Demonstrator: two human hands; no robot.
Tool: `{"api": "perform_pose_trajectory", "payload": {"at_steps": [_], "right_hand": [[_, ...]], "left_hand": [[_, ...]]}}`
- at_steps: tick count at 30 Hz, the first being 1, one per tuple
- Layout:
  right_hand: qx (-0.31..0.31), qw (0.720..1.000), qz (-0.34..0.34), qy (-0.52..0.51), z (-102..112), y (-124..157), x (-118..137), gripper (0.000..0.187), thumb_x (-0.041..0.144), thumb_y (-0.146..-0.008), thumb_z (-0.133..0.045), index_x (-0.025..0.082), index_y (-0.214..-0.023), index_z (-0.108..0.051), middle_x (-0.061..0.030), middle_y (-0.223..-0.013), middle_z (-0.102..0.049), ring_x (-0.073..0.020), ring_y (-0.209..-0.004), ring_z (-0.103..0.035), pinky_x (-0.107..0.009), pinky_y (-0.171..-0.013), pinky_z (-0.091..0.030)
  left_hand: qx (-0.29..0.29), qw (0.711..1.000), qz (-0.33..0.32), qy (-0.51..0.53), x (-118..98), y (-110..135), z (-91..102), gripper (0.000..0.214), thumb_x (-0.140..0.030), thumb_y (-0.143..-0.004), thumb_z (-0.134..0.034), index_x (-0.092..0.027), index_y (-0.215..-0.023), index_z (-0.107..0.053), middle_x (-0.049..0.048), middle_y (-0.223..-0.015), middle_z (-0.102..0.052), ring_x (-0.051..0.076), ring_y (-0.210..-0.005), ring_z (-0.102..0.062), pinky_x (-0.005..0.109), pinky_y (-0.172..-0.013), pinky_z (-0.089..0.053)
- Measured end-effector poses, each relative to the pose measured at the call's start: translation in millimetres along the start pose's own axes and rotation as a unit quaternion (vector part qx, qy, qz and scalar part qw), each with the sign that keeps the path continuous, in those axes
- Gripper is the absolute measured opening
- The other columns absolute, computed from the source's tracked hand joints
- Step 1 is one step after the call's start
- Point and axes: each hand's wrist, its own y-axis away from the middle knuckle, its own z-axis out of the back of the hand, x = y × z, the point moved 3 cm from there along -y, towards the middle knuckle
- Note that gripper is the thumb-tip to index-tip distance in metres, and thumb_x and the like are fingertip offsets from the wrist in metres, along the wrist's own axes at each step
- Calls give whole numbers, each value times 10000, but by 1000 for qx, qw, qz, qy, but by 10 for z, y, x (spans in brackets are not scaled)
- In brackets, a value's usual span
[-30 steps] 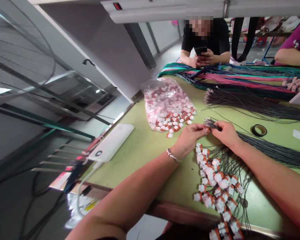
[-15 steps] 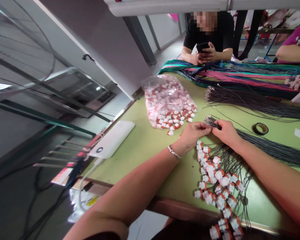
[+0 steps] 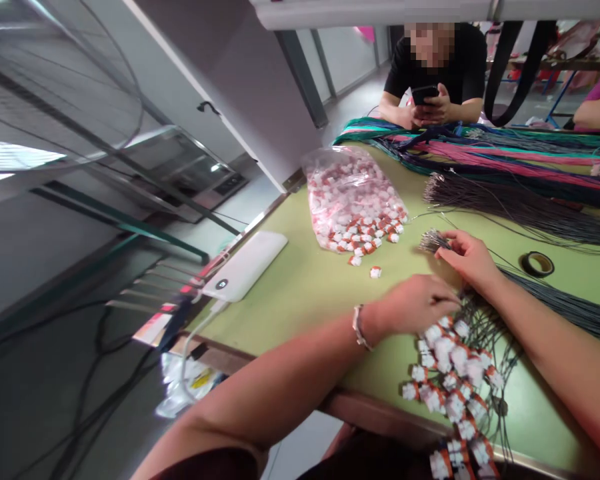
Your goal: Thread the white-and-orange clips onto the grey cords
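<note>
My right hand (image 3: 473,260) is closed around a bundle of dark wires (image 3: 555,293), whose bare metal terminals (image 3: 433,240) stick out past the fingers. Below it, my left hand (image 3: 417,303) is slightly blurred, its fingers pinched together beside the thin wires of the finished-looking pile. What that pinch holds is too small to make out. White-and-orange connectors (image 3: 450,380) on dark wires lie heaped under my left hand and hang over the table's front edge. One loose connector (image 3: 375,272) rests on the green table (image 3: 300,293), apart from the others.
A clear plastic bag (image 3: 353,193) spills connectors at the table's back left. A white power bank (image 3: 250,263) with a cable lies left. Black tape (image 3: 537,264) and another wire bundle (image 3: 505,207) are to the right. Across the table a person (image 3: 435,73) holds a phone.
My left hand has left the terminal ends and come down toward the heaped connectors. The right hand keeps its grip on the wire bundle. The whole view has shifted slightly.
</note>
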Motion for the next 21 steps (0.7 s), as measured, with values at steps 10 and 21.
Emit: {"api": "perform_pose_trajectory", "payload": {"at_steps": [10,21], "right_hand": [[33,997,47,52,-65,38,67,132,295,-655,-544,168,-693,-551,30,-569,-523,-104,-532,-427,-246,-524,-350],[57,997,3,-50,-46,-2,23,194,340,-627,-638,173,-692,-564,36,-576,-525,-94,-533,-409,-238,-524,-306]], "left_hand": [[-239,962,105,-77,-170,185,776,222,-238,-672,-712,-209,-504,-570,44,-556,-522,248,-839,-564,316,-776,-396],[-58,920,159,-354,118,69,921,210,-149,-705,-512,-167,-747,-717,48,-782,-697,155,-696,-588,271,-673,-422]]}}
